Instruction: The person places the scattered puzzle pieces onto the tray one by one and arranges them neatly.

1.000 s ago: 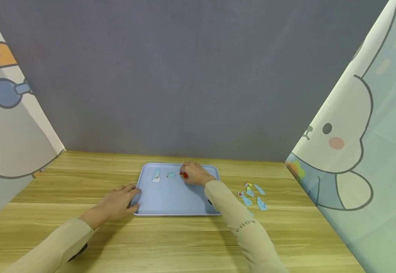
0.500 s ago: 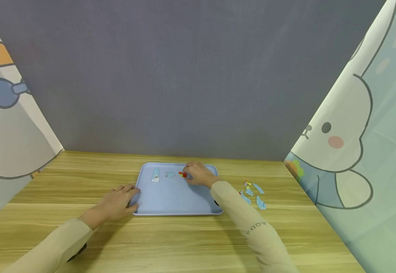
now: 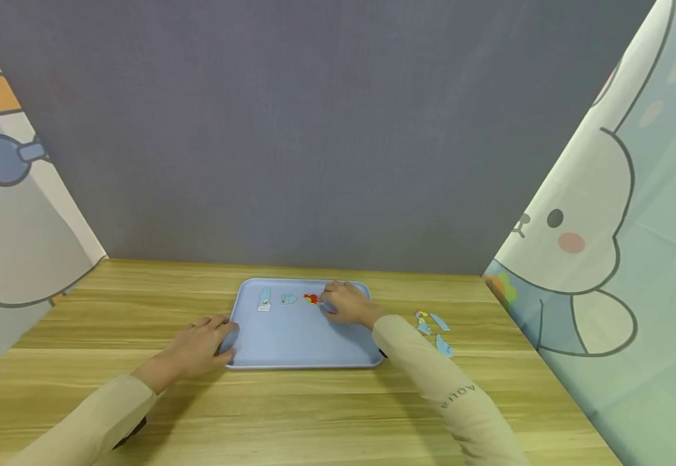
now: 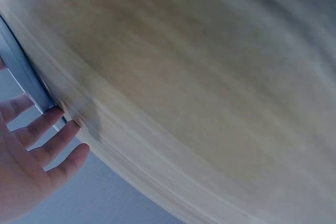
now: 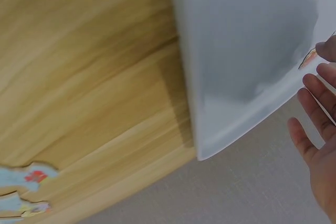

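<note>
Drawn rightward since earlier, my right hand (image 3: 348,304), fingers loosely extended beside the red piece (image 3: 311,299), 1 of 3 on the tray (image 3: 299,343), left hand (image 3: 200,344) lay relaxed at its edge, sleeve (image 3: 439,382) partly hid table pieces (image 3: 444,347)

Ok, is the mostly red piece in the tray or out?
In. The head view shows the mostly red piece within the tray, close to the right hand.

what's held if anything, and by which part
Left hand touches the tray's left edge; whether right hand pinches the red piece by its right end is unclear.
</note>
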`<action>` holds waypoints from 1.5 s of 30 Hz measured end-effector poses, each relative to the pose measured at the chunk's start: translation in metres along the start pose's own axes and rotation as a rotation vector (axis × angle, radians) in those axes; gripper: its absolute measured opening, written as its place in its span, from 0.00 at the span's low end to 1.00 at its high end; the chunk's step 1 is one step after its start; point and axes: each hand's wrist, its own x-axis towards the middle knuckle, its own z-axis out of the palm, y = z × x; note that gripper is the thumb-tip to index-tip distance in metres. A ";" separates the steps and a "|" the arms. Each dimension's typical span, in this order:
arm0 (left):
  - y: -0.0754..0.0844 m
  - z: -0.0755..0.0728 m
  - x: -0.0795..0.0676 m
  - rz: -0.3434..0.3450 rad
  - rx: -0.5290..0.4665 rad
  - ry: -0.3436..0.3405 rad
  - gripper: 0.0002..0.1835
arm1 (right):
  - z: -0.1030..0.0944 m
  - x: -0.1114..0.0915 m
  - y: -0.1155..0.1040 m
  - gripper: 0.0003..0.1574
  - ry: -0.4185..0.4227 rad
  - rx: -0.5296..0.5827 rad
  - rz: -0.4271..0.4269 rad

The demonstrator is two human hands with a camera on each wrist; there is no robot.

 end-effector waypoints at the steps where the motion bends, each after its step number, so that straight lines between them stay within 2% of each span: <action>1: 0.000 0.000 0.000 0.000 0.000 0.000 0.25 | 0.000 -0.002 0.001 0.17 0.006 0.004 -0.004; 27: 0.000 0.001 -0.001 -0.010 -0.002 -0.002 0.25 | 0.000 -0.057 0.027 0.16 0.076 -0.007 -0.038; 36: -0.002 0.002 -0.001 -0.011 -0.001 -0.007 0.25 | -0.004 -0.074 0.031 0.17 0.064 0.029 0.011; 45: -0.004 0.007 -0.001 -0.004 0.010 0.011 0.26 | -0.003 -0.094 0.035 0.17 0.108 0.036 0.012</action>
